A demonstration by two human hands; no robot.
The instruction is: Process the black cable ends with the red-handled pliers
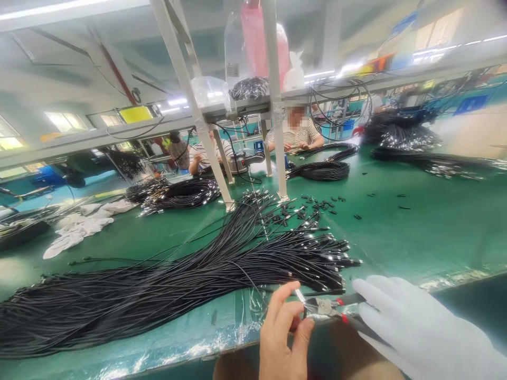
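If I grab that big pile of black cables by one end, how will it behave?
Probably floppy: the cables lie in loose curves across the green table. Likely to tangle, since strands cross and splay at the connector ends. The whole pile looks heavy, so it would drag.

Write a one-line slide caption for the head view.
Bare left hand pinches a cable end against pliers held by the white-gloved right hand, beside a black cable bundle on the green bench.

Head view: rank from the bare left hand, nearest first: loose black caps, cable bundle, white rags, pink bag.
From the left hand:
1. Cable bundle, just above it, along the table edge.
2. Loose black caps, mid-table, up and right.
3. White rags, far left.
4. Pink bag, hanging overhead by the post.
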